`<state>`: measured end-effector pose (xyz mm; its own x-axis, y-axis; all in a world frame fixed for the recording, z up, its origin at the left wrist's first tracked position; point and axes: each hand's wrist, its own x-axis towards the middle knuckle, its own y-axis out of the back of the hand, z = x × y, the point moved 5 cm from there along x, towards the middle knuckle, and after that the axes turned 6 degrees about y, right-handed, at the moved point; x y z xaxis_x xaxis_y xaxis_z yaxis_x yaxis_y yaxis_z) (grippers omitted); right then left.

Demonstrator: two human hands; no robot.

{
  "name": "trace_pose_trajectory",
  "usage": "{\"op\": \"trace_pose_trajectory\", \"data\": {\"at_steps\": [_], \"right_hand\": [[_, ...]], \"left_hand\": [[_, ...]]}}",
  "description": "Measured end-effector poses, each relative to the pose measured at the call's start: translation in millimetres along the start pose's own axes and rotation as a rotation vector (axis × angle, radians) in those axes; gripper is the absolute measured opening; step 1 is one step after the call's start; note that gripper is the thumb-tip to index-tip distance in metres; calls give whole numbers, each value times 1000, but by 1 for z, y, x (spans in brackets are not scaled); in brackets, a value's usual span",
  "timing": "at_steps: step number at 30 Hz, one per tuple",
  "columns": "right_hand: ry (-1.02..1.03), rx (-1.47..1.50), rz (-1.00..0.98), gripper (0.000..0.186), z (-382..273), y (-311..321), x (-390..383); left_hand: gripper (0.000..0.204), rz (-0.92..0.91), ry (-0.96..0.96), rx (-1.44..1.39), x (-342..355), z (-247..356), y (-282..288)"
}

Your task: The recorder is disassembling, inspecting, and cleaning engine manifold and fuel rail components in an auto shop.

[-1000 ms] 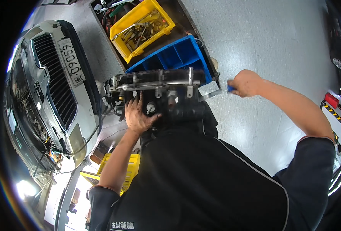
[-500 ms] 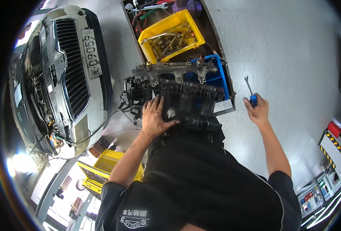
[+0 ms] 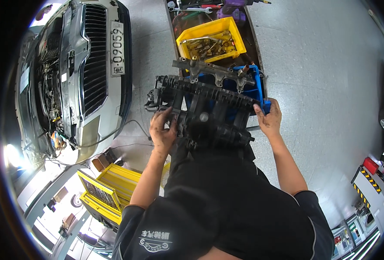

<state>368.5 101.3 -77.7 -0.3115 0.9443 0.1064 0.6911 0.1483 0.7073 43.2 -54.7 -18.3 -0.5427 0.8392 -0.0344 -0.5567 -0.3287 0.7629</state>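
A black plastic engine intake manifold [image 3: 209, 115] lies across the near end of a tool cart, in front of my body. My left hand [image 3: 162, 132] is closed round its left end, with the fingertips partly hidden against it. At the far right corner, my right hand [image 3: 270, 121] grips a blue-handled pry tool [image 3: 267, 106], and a fingertip touches the manifold's edge. The tool's metal shaft and forked tip are not visible now. A grey metal flange piece [image 3: 220, 74] with several bolt holes rests just beyond the manifold, partly over a blue bin [image 3: 258, 84].
A yellow bin [image 3: 239, 37] of bolts and metal fittings stands farther along the cart, near a wrench [image 3: 198, 9] and a purple power tool [image 3: 234, 12]. A car front [image 3: 98, 60] is at the left. Behind my left arm is an open yellow tool cabinet [image 3: 120, 180].
My right hand has brought the pry tool leftward to the manifold's right end. My left hand has shifted from lying spread on top to curling round the left end.
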Motion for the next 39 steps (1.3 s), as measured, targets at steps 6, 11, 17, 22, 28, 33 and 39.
{"op": "trace_pose_trajectory", "data": {"at_steps": [6, 11, 17, 22, 28, 33, 39], "right_hand": [[-60, 1, 96, 39, 17, 15, -25], [-211, -6, 210, 39, 34, 32, -73], [-535, -15, 305, 43, 66, 26, -178], [-962, 432, 497, 41, 40, -13, -255], [-1132, 540, 592, 43, -17, -95, -350], [-1246, 521, 580, 45, -78, -158, -410], [-1292, 565, 591, 35, -93, -201, -455]], "left_hand": [[35, 113, 157, -112, 9, -11, 9], [38, 110, 55, 67, 37, -17, 32], [60, 53, 70, 173, 77, -72, 39], [82, -386, 393, -380, 80, -108, 13], [80, -458, 270, -413, 101, -127, 7], [69, -350, -67, -204, 129, -76, 12], [52, -471, -788, 91, 150, 71, -50]]}}
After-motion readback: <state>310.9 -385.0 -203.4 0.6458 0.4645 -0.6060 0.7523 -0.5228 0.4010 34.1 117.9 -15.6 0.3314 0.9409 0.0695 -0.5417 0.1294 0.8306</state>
